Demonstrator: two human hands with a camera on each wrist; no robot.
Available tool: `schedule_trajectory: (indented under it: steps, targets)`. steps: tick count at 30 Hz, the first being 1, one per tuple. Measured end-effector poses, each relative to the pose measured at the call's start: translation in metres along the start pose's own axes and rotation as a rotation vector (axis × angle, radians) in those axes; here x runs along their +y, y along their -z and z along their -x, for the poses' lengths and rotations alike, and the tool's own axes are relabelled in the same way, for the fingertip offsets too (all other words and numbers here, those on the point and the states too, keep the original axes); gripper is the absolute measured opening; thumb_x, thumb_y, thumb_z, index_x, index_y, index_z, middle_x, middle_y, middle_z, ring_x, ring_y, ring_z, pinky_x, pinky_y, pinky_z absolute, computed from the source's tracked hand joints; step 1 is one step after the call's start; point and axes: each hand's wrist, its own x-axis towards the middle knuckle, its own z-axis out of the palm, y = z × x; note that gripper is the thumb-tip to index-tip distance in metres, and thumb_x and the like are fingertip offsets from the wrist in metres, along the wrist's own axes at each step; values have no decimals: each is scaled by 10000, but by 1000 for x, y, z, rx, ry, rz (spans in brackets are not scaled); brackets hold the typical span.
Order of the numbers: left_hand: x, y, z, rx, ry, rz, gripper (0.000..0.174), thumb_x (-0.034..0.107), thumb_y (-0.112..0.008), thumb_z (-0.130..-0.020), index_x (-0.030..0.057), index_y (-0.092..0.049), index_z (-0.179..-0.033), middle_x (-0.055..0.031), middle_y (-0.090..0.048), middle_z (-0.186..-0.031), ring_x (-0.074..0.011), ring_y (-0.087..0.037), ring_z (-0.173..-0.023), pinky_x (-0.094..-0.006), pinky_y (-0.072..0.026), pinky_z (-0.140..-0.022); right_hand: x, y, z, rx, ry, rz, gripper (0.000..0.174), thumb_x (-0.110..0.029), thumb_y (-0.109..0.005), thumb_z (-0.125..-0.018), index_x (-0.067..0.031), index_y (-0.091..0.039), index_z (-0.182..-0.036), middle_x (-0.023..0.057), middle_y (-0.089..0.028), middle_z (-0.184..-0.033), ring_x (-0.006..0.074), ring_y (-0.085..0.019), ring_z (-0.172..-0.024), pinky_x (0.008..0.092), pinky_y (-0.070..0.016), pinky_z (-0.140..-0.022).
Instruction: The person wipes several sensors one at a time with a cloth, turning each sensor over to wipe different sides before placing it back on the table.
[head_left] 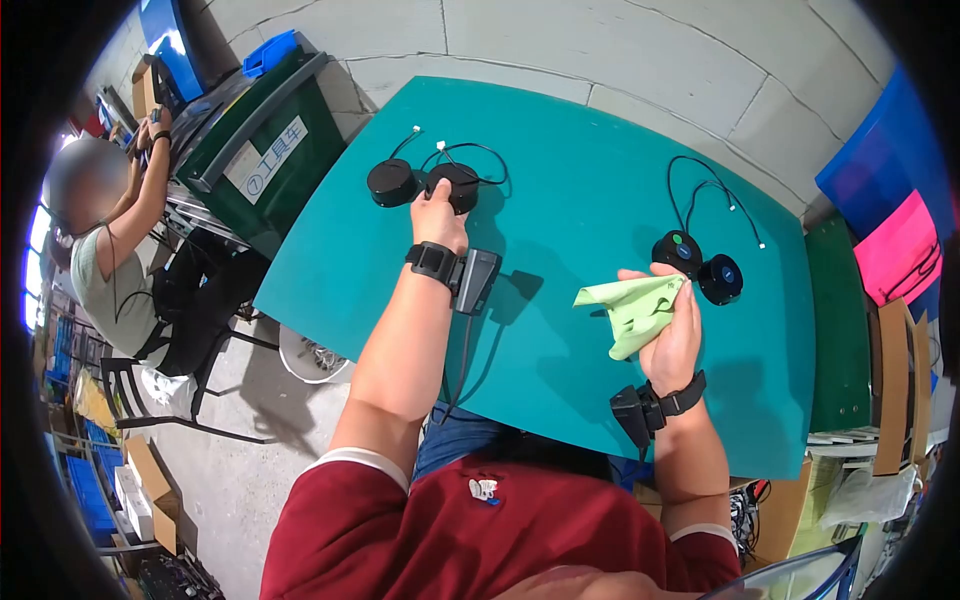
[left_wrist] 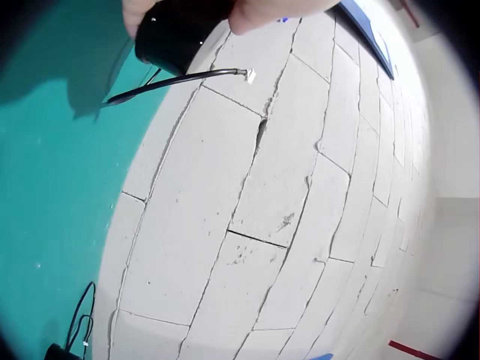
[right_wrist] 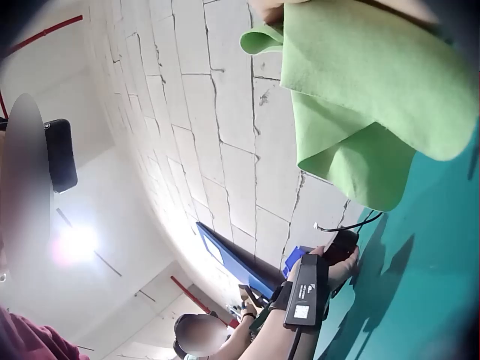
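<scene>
At the table's far left, my left hand [head_left: 437,218] grips a round black device [head_left: 458,186], thumb on its near side. A thin cable with a white plug trails from this device [left_wrist: 176,37], as the left wrist view also shows. A second round black device [head_left: 391,183] sits just left of it. My right hand [head_left: 675,335] holds a light green cloth [head_left: 635,308], bunched over the fingers with loose corners hanging. Beyond that hand lie two more black devices, one with a green dot [head_left: 677,252] and one with a blue label [head_left: 721,279]. The cloth [right_wrist: 367,90] fills the upper right wrist view.
The teal table [head_left: 560,200] meets a white block wall [head_left: 600,50] at the back. A green tool cart [head_left: 265,150] stands at the left, near a seated person [head_left: 120,230]. Loose cables [head_left: 705,185] lie at the back right. A white bucket [head_left: 312,358] is below the left edge.
</scene>
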Motion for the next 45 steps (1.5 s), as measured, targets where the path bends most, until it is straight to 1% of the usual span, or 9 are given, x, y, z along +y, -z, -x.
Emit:
schedule_trajectory:
  steps: [10, 19, 24, 27, 29, 33, 36, 39, 45]
  targets:
    - [-5, 4, -5, 175, -236, -728, 643, 14, -507, -806, -80, -151, -1332, -206, -229, -1355, -287, -316, -1231, -351, -296, -1014, 1, 2, 0, -13, 17, 29, 421, -338, -239, -966, 11, -444, -1080, 244, -581, -1001, 253, -604, -856, 330, -497, -728]
    - [19, -4, 11, 172, -239, -143, 644, 7, -451, -821, -27, -90, -1353, -175, -176, -1388, -266, -298, -1245, -349, -271, -1032, -12, 17, -11, 132, 84, -22, 461, -340, -215, -970, 24, -457, -1116, 235, -578, -1037, 263, -581, -932, 336, -464, -815]
    - [22, -19, 25, 309, -233, -40, 643, 60, -434, -858, 58, -37, -1364, -142, -214, -1348, -231, -372, -1172, -354, -318, -991, -19, 27, -17, 255, 132, 325, 524, -396, -246, -961, 15, -553, -1065, 98, -602, -878, 117, -544, -715, 248, -444, -646]
    - [23, -24, 26, 260, -442, 12, 540, 82, -443, -870, 39, -158, -1327, -137, -288, -1306, -217, -404, -1130, -347, -356, -951, -34, 29, -11, 259, 137, 542, 516, -406, -257, -956, -3, -568, -1038, 82, -589, -807, 110, -532, -622, 238, -441, -566]
    - [23, -35, 40, -32, -809, -221, 420, 125, -495, -877, 44, -318, -1250, -101, -425, -1192, -184, -506, -962, -309, -434, -840, -27, 29, -12, 231, 109, 350, 501, -405, -277, -956, 0, -567, -1006, 73, -572, -773, 124, -544, -612, 247, -457, -561]
    - [14, -61, 108, -878, 148, -266, 553, 186, -565, -854, 55, -289, -1315, -102, -423, -1222, -180, -442, -1106, -287, -389, -885, -11, 23, -12, 97, -127, -22, 375, -311, -347, -961, 11, -507, -1067, 87, -581, -832, 170, -586, -737, 278, -489, -664]
    - [-23, -55, 125, -1161, 492, -401, 804, 230, -687, -762, -10, -203, -1357, -112, -450, -1194, -185, -443, -1119, -312, -361, -936, -11, 16, -9, 117, -207, -77, 327, -273, -379, -956, -2, -481, -1108, 80, -575, -864, 159, -585, -745, 267, -493, -665]
    - [-34, -52, 130, -1264, 555, -520, 809, 196, -701, -747, -25, -207, -1349, -104, -468, -1168, -165, -453, -1100, -298, -365, -930, -8, 21, -8, 41, -312, -254, 287, -194, -422, -943, -28, -423, -1176, 60, -564, -881, 135, -596, -739, 266, -514, -650]
    - [-38, -50, 127, -1127, 476, -584, 96, 127, -527, -877, 37, -525, -908, -4, -568, -861, -66, -519, -800, -228, -409, -738, 2, 30, -15, 61, -292, -294, 269, -171, -456, -928, -29, -430, -1155, 62, -556, -929, 135, -590, -825, 255, -507, -696]
